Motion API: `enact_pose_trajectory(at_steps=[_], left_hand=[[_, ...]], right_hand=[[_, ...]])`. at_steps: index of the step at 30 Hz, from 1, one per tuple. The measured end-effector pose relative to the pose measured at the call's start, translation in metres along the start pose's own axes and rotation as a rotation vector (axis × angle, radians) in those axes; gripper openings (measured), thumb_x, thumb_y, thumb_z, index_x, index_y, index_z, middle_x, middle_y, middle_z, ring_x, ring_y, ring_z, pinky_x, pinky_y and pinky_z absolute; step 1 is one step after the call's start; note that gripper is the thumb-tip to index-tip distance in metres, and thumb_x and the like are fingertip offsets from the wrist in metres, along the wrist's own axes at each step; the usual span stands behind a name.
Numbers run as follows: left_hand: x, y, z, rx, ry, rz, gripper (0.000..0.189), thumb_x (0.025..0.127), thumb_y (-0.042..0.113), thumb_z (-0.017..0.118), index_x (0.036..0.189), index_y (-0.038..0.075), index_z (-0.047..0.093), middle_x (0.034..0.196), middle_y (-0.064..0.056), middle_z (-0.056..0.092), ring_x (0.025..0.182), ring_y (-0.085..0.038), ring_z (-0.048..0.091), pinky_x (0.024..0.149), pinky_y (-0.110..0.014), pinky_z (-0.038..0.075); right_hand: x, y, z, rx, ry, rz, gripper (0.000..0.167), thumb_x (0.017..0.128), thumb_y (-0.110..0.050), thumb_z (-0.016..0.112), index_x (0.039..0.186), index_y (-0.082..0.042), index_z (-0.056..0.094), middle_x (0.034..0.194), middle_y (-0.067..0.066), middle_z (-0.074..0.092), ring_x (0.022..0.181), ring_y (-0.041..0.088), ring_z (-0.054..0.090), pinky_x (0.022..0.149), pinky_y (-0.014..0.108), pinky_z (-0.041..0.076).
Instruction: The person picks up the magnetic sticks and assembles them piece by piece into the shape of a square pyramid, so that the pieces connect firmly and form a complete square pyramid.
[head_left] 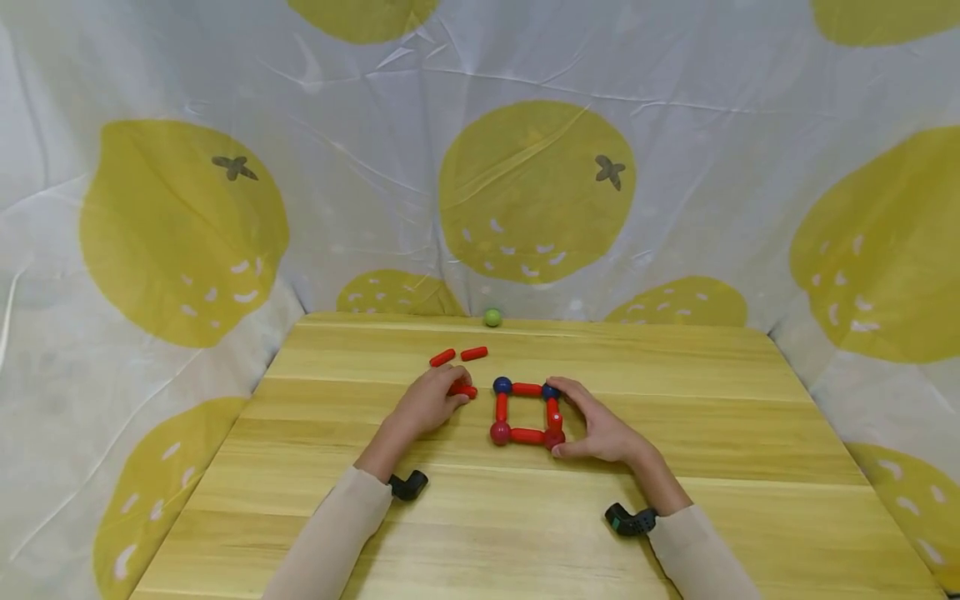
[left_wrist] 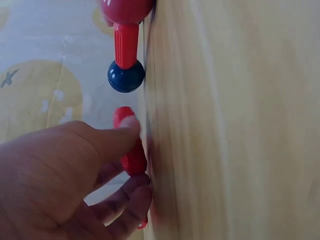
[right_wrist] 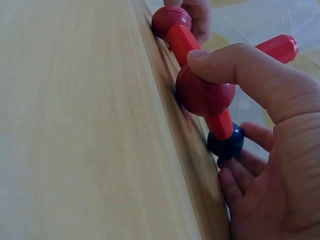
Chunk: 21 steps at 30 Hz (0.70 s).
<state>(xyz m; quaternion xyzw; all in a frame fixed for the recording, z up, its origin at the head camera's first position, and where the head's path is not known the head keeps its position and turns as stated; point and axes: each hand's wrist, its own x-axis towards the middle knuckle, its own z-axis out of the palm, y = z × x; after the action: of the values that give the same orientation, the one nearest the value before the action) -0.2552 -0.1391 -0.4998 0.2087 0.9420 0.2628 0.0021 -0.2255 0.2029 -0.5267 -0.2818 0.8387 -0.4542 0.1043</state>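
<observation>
My left hand (head_left: 425, 404) pinches a red toy rod (left_wrist: 134, 159) between thumb and fingers, just above the table at the left of a ball-and-rod square. That square lies on the table, made of red rods (head_left: 527, 436), two blue balls (head_left: 502, 385) at the far corners and two crimson balls (head_left: 500, 432) at the near ones. My right hand (head_left: 606, 429) grips its right side, thumb on the near right crimson ball (right_wrist: 205, 92) and fingers at the far blue ball (right_wrist: 226, 141). Another red rod (right_wrist: 280, 48) sticks up from that crimson ball.
Two loose red rods (head_left: 474, 353) lie beyond my left hand. A small green ball (head_left: 492, 317) sits at the wooden table's (head_left: 480, 533) back edge. Behind hangs a lemon-patterned cloth (head_left: 375, 167), which also closes off both sides.
</observation>
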Motion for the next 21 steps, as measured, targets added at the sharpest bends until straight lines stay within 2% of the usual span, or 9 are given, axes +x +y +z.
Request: enact_pose_trajectory(at_steps=[3, 6, 9, 14, 21], left_hand=[[-0.003, 0.000, 0.001, -0.110, 0.016, -0.007, 0.017, 0.097, 0.020, 0.074, 0.112, 0.020, 0.068, 0.104, 0.005, 0.069, 0.088, -0.013, 0.063, 0.085, -0.033, 0.056], [-0.007, 0.000, 0.002, -0.245, 0.024, 0.012, 0.022, 0.098, 0.020, 0.072, 0.120, 0.019, 0.069, 0.111, 0.004, 0.072, 0.090, -0.011, 0.069, 0.086, -0.032, 0.059], [-0.011, 0.002, 0.002, -0.344, 0.013, 0.053, 0.026, 0.099, 0.022, 0.070, 0.124, 0.018, 0.070, 0.117, 0.004, 0.073, 0.101, -0.014, 0.072, 0.091, -0.032, 0.060], [-0.015, 0.011, 0.001, -0.437, -0.025, 0.097, 0.032, 0.100, 0.028, 0.070, 0.128, 0.015, 0.071, 0.118, 0.006, 0.073, 0.109, -0.014, 0.070, 0.094, -0.030, 0.059], [-0.020, 0.025, 0.000, -0.536, -0.110, 0.112, 0.032, 0.099, 0.026, 0.070, 0.131, 0.022, 0.070, 0.124, 0.006, 0.072, 0.113, -0.013, 0.068, 0.098, -0.029, 0.057]], right_hand=[[0.000, -0.001, 0.000, 0.005, -0.001, 0.005, 0.109, 0.076, -0.033, 0.092, 0.163, -0.016, 0.028, 0.169, 0.010, 0.022, 0.156, 0.040, 0.021, 0.122, 0.070, 0.019], [0.000, -0.002, -0.001, 0.010, 0.001, 0.007, 0.109, 0.076, -0.032, 0.092, 0.163, -0.017, 0.028, 0.169, 0.010, 0.022, 0.156, 0.040, 0.020, 0.122, 0.070, 0.019], [0.000, -0.002, -0.001, 0.015, 0.001, 0.008, 0.109, 0.075, -0.032, 0.092, 0.163, -0.018, 0.029, 0.169, 0.010, 0.022, 0.156, 0.039, 0.020, 0.122, 0.070, 0.018], [0.000, -0.001, -0.001, 0.017, 0.006, 0.004, 0.109, 0.075, -0.032, 0.093, 0.163, -0.018, 0.029, 0.169, 0.009, 0.023, 0.157, 0.038, 0.021, 0.122, 0.069, 0.018], [0.001, 0.002, 0.000, 0.008, 0.009, -0.001, 0.108, 0.076, -0.033, 0.092, 0.162, -0.017, 0.030, 0.169, 0.010, 0.023, 0.156, 0.040, 0.021, 0.121, 0.072, 0.018]])
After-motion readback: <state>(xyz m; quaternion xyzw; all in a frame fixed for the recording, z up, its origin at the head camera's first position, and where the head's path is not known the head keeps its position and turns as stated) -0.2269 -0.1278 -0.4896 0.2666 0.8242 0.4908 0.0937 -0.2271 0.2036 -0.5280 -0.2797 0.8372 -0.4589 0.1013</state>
